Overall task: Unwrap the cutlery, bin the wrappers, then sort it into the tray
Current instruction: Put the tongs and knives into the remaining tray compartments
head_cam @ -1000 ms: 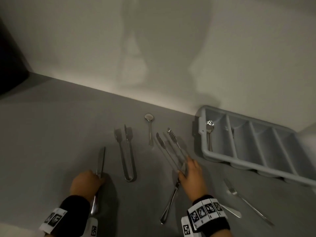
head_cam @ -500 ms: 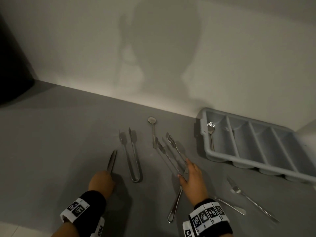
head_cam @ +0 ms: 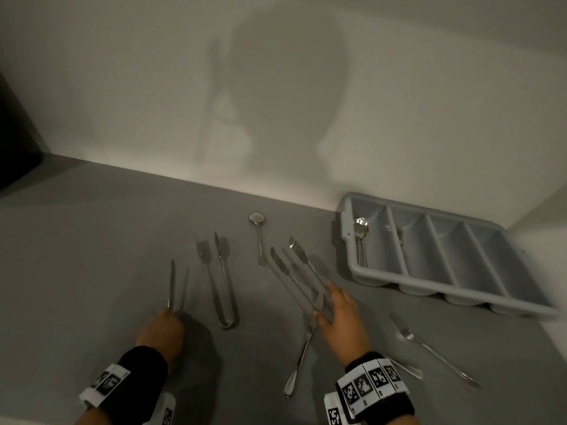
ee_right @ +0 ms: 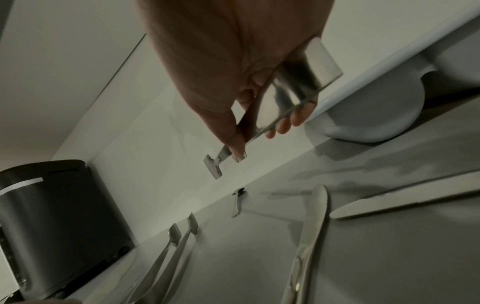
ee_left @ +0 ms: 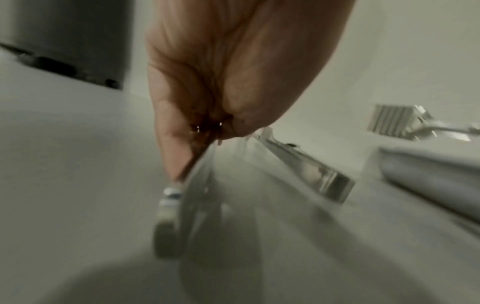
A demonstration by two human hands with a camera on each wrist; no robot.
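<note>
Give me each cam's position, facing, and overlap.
Head: looks down at the counter, tray and both hands.
Left wrist: low, along the left hand, its grip on a knife; loose tongs beside.
Right wrist: under the right hand, its grip on ridged tongs, facing the wall.
Shared: both wrist views show the loose tongs and the black bin.

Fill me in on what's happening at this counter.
A person is sorting cutlery into a grey tray. Their left hand holds a knife by its handle, blade raised. Their right hand holds serrated tongs at the hinge end. Another pair of tongs, a spoon, a fork and a second knife lie loose.
</note>
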